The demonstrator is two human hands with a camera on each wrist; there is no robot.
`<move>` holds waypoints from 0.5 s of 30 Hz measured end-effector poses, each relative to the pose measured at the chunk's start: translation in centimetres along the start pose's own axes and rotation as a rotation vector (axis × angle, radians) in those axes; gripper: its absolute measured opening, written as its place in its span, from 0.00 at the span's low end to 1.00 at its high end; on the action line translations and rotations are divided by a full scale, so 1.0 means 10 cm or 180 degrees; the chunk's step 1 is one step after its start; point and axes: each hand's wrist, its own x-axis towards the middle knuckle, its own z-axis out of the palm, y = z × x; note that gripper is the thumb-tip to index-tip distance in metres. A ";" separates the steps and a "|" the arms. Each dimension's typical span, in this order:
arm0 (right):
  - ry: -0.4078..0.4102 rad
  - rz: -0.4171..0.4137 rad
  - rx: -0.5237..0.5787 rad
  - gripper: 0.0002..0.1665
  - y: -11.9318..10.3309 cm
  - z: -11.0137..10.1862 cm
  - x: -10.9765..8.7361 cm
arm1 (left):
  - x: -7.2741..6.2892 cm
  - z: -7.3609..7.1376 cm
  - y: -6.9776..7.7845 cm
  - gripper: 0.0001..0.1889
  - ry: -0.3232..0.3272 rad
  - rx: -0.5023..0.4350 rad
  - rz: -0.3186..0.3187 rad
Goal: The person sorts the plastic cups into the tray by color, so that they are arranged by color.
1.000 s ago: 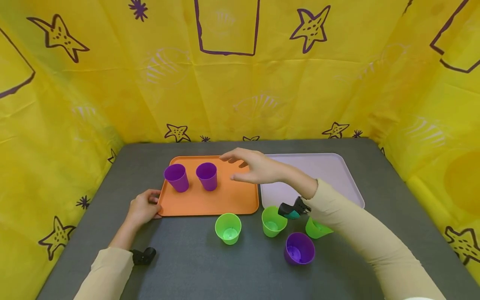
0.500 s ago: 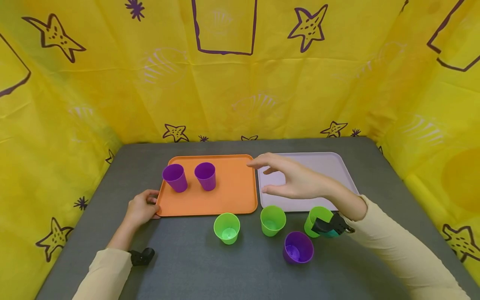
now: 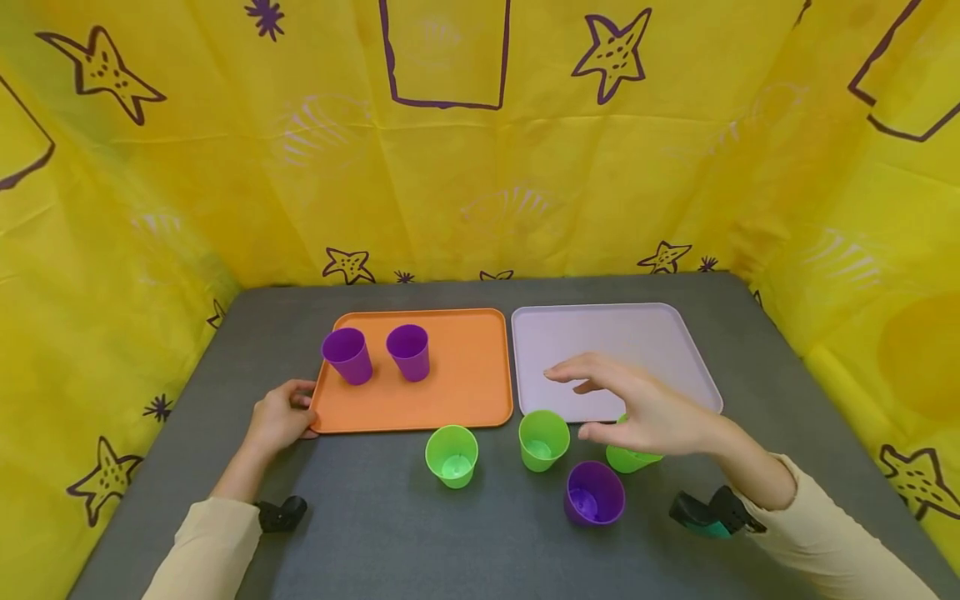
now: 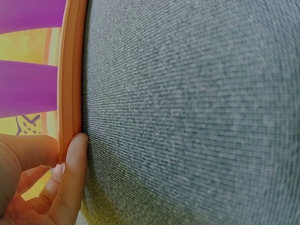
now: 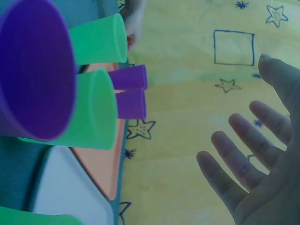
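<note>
My left hand pinches the front left corner of the orange tray. In the left wrist view its thumb lies over the rim and a finger is underneath. Two purple cups stand upright on that tray's left half. My right hand, fingers apart and holding nothing, hovers over the front of the lilac tray. Below it are a green cup, a purple cup and another green cup, partly hidden by the hand. One more green cup stands further left.
The two trays lie side by side on a grey cloth-covered table. Yellow fabric with sea-creature drawings hangs behind and at both sides. A wrist camera sits on the right sleeve, another on the left.
My right hand has moved right and toward me, from over the orange tray across the lilac tray to above the cups. My left hand has kept its grip on the orange tray.
</note>
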 end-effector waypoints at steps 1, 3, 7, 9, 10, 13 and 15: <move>0.0007 0.0018 0.0004 0.37 0.00 0.02 -0.04 | 0.00 0.00 0.00 0.26 -0.0002 0.0000 0.0007; 0.0021 0.0058 0.0035 0.37 0.00 0.05 -0.11 | 0.00 0.00 0.00 0.26 -0.0001 0.0003 0.0015; 0.0083 -0.0004 0.0134 0.38 0.02 0.14 -0.27 | 0.00 0.00 0.00 0.26 -0.0012 0.0015 -0.0004; 0.0113 -0.0052 0.0199 0.39 0.03 0.19 -0.34 | 0.00 0.00 0.00 0.26 -0.0021 0.0018 -0.0017; 0.0124 -0.0073 0.0225 0.40 0.04 0.21 -0.37 | 0.00 0.00 0.00 0.26 -0.0022 0.0021 -0.0020; 0.0123 -0.0069 0.0261 0.42 0.03 0.27 -0.47 | -0.01 0.00 0.00 0.27 -0.0029 0.0014 -0.0027; 0.0076 0.0035 0.0274 0.42 0.03 0.30 -0.53 | -0.01 0.00 0.00 0.27 -0.0036 0.0007 -0.0031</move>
